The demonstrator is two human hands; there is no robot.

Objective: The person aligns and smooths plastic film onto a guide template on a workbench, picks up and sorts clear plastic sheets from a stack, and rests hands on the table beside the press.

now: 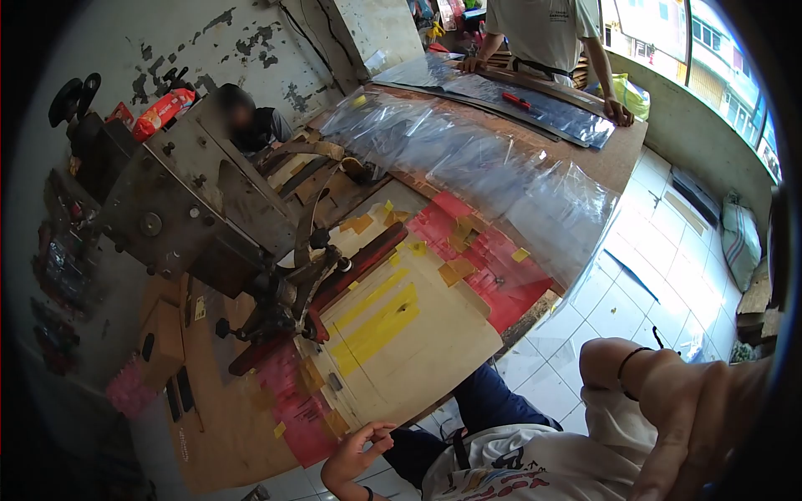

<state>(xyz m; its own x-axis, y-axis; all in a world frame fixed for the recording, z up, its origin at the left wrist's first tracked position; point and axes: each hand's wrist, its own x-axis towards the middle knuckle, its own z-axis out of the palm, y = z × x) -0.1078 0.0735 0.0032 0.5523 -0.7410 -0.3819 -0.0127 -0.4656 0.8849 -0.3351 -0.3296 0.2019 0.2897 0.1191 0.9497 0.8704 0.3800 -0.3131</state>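
My left hand [365,444] is at the front edge of the work table, fingers loosely bent and apart, with nothing visible in it. Closest to it are a red sheet [288,392] and a cream board [434,334] with yellow tape strips. My right hand [697,397] is raised very near the camera at the right; its fingertips run out of clear view, so its grip is hidden. Over the board stands a dark metal machine [209,192] with knobs and a red-edged bar [359,267].
Clear plastic sheets [468,150] cover the far table. A co-worker [543,33] stands behind it, both hands at a long board, with a red tool [515,101] nearby. Another person [242,117] is behind the machine. Cardboard boxes [163,342] sit at left; a sack [739,238] lies at right.
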